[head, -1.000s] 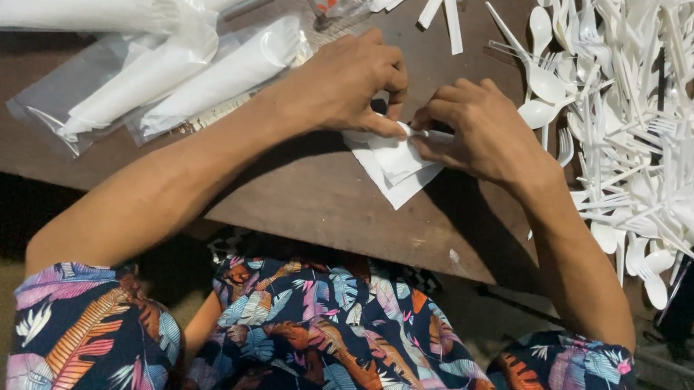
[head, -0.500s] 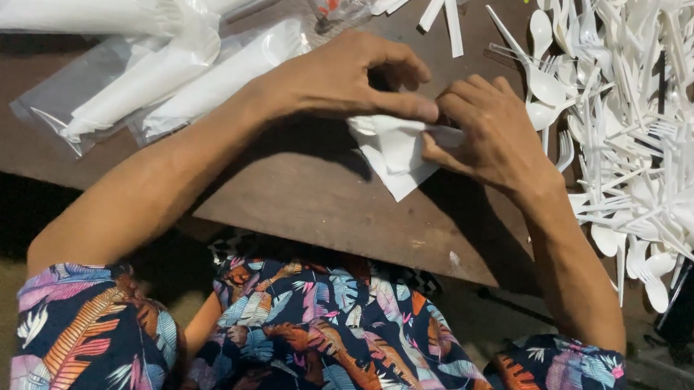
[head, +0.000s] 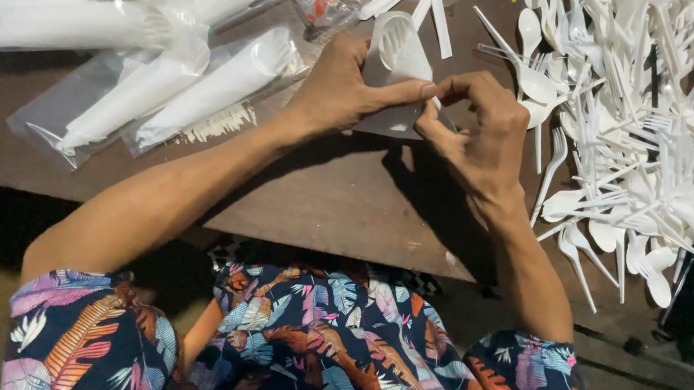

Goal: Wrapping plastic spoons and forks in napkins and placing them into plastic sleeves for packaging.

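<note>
**Cutlery roll, held in both hands above the table**

Left hand (head: 334, 88): closed round a white napkin roll (head: 396, 68) with a plastic spoon inside, lifted off the brown table (head: 314, 201). Right hand (head: 482, 131): fingertips pinching the roll's lower edge. Bagged rolls (head: 167, 85): stacked far left. Loose white cutlery (head: 645, 118): heaped to the right.

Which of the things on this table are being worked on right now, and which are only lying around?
In hand:
- left hand and right hand, both gripping the item below
- white plastic spoon in a white paper napkin wrap

Lying about:
- clear plastic bags of rolled white napkin packs
- loose heap of white plastic spoons and forks
- brown wooden table
</note>
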